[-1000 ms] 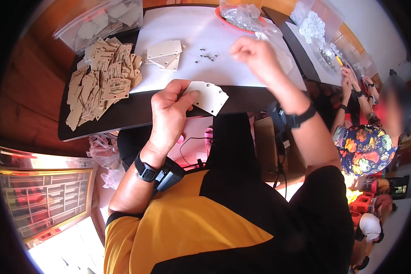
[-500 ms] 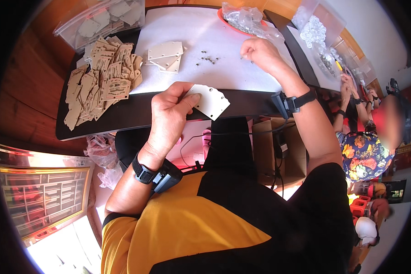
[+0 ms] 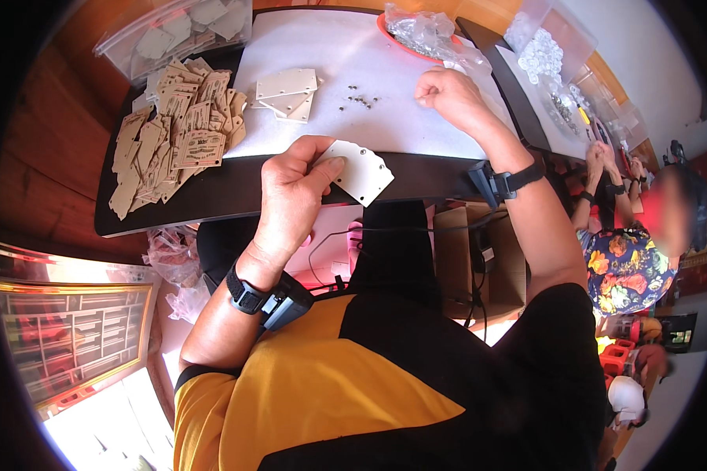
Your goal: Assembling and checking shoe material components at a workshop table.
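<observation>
Here, the left hand [image 3: 297, 179] pinched a white panel [image 3: 363, 174] near the desk [image 3: 236, 188] edge; a loosened pinch could have dropped it. Whether the curled right hand [image 3: 452, 96] held anything was unclear.

A left hand [image 3: 294, 177] holds a flat white plate [image 3: 365, 174] with little holes.
The right hand [image 3: 452, 94] is up by the table [image 3: 306, 35] with its fingers curled in; what is inside them is hidden. Tiny metal bits [image 3: 359, 100] lie near a small stack of pale plates [image 3: 287, 83]. A big messy heap of tan plates [image 3: 173, 141] sits to the left. A clear plastic bag [image 3: 424, 33] is in an orange bowl [image 3: 386, 34].
</observation>
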The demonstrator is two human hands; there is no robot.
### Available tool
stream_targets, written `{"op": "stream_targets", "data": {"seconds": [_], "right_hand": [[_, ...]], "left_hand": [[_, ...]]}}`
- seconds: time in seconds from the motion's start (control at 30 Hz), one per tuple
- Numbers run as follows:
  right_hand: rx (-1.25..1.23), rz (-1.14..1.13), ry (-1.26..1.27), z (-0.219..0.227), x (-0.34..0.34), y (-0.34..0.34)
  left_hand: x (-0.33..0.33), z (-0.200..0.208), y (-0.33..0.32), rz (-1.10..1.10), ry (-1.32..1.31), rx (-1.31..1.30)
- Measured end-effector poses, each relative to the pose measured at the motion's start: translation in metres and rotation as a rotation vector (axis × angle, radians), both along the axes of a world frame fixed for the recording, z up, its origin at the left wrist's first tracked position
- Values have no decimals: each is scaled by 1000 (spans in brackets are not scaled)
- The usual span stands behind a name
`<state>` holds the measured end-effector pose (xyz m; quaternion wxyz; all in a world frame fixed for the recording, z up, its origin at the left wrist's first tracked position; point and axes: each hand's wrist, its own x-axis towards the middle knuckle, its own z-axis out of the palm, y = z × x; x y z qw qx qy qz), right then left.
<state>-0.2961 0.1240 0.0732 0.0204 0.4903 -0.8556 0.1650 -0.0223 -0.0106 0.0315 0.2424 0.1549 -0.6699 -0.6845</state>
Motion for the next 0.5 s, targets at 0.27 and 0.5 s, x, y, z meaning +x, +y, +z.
{"op": "stream_targets", "data": {"seconds": [0.27, 0.5], "right_hand": [[-42, -51, 15, -2, 3, 4], [54, -37, 94, -6, 13, 0]], "left_hand": [[-1, -1, 1, 11, -7, 1], [0, 1, 2, 15, -19, -7]]}}
